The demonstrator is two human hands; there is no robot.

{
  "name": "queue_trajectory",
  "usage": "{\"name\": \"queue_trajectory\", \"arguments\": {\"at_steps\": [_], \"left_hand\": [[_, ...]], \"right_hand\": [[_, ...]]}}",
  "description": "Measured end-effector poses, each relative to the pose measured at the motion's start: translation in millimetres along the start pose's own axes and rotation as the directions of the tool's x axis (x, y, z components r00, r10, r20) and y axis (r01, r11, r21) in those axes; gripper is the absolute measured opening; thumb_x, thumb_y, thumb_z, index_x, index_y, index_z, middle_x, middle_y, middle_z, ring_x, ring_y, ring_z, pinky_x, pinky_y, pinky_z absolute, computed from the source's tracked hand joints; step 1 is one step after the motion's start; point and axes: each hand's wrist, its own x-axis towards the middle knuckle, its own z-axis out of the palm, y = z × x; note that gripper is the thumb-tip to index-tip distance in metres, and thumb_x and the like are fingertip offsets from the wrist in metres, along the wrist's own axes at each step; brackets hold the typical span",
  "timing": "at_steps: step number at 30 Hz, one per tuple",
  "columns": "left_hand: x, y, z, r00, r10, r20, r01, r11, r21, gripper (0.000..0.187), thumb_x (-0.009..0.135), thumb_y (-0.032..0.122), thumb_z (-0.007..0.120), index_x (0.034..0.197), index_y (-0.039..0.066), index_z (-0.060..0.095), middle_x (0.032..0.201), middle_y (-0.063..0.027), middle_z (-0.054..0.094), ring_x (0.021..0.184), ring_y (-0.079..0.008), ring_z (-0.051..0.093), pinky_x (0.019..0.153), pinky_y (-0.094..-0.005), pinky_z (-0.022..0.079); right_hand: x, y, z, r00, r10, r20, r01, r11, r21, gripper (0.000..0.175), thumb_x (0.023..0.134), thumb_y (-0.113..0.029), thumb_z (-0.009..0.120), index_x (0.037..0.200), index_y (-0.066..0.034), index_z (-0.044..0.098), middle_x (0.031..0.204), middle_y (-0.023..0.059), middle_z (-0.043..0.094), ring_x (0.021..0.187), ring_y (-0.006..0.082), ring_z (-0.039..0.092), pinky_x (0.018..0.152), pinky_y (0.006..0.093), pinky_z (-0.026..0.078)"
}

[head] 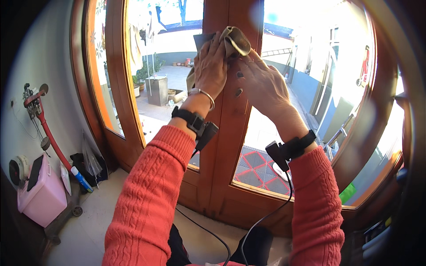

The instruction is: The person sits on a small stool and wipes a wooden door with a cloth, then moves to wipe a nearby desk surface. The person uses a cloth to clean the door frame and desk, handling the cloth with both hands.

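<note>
A bunched olive-brown cloth (235, 41) is up against the brown wooden double door (218, 133), near where its two leaves meet. My left hand (210, 68) lies over the cloth and grips it, with folds showing above the fingers and beside the wrist. At the cloth's lower right edge are the fingers of my right hand (264, 83); their tips are partly hidden, so their hold is unclear. Just below, an oval metal lock fitting (238, 92) sits in the door. A dark grey flap (202, 41) sticks out left of my left fingers; what it belongs to is unclear.
Both wrists wear black straps with small devices, and black cables (213, 229) hang from them. To the left stand a red scooter (50, 129), a pink storage box (43, 193) and a folded umbrella (90, 159). Through the glass, a patterned mat (256, 169) lies outside.
</note>
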Motion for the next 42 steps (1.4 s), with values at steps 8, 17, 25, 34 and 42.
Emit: {"name": "queue_trajectory", "arguments": {"at_steps": [8, 17, 25, 34, 42], "left_hand": [[-166, 7, 8, 0.939, -0.232, 0.254, 0.245, 0.969, -0.020, 0.056, 0.093, 0.006, 0.057, 0.147, 0.011, 0.044, 0.160, -0.0069, 0.034, 0.140, -0.0333, 0.038, 0.112, -0.0439, 0.035], [-340, 22, 28, 0.810, -0.398, 0.431, 0.430, 0.903, 0.026, 0.056, 0.091, 0.010, 0.057, 0.145, 0.009, 0.042, 0.166, -0.0027, 0.019, 0.144, -0.0304, 0.031, 0.112, -0.0482, 0.034], [-353, 30, 10, 0.872, -0.450, 0.192, 0.482, 0.856, -0.186, 0.061, 0.085, -0.001, 0.059, 0.144, 0.005, 0.045, 0.158, -0.0101, 0.038, 0.133, -0.0349, 0.044, 0.109, -0.0448, 0.036], [-220, 26, 20, 0.958, -0.284, 0.049, 0.287, 0.926, -0.246, 0.045, 0.094, 0.017, 0.060, 0.138, 0.012, 0.053, 0.159, -0.0085, 0.036, 0.137, -0.0339, 0.040, 0.108, -0.0483, 0.033], [-339, 24, 42, 0.888, -0.399, 0.227, 0.428, 0.899, -0.091, 0.035, 0.086, 0.007, 0.061, 0.120, 0.015, 0.058, 0.162, -0.0040, 0.031, 0.139, -0.0311, 0.039, 0.103, -0.0483, 0.034]], "right_hand": [[2, -5, -3, 0.997, 0.047, 0.066, -0.044, 0.998, -0.041, 0.040, 0.097, -0.024, 0.059, 0.131, -0.0036, 0.061, 0.148, 0.0071, 0.052, 0.142, 0.0204, 0.041, 0.101, 0.0359, 0.048], [-1, -3, 2, 0.992, 0.048, 0.114, -0.034, 0.993, -0.116, 0.044, 0.101, -0.026, 0.052, 0.138, -0.0044, 0.055, 0.153, 0.0050, 0.045, 0.144, 0.0194, 0.037, 0.104, 0.0356, 0.046], [-5, 5, 14, 1.000, -0.017, 0.012, 0.019, 0.987, -0.162, 0.051, 0.095, -0.013, 0.060, 0.144, -0.0144, 0.049, 0.153, -0.0006, 0.045, 0.135, 0.0217, 0.050, 0.096, 0.0358, 0.053], [-7, 19, 21, 0.999, -0.042, 0.023, 0.045, 0.978, -0.205, 0.053, 0.097, -0.020, 0.059, 0.148, -0.0216, 0.045, 0.154, -0.0024, 0.045, 0.134, 0.0190, 0.051, 0.099, 0.0346, 0.053], [-10, 36, 30, 0.994, -0.103, -0.041, 0.091, 0.969, -0.229, 0.044, 0.104, -0.036, 0.050, 0.147, -0.0287, 0.047, 0.151, -0.0029, 0.049, 0.133, 0.0216, 0.053, 0.105, 0.0409, 0.050]]}}
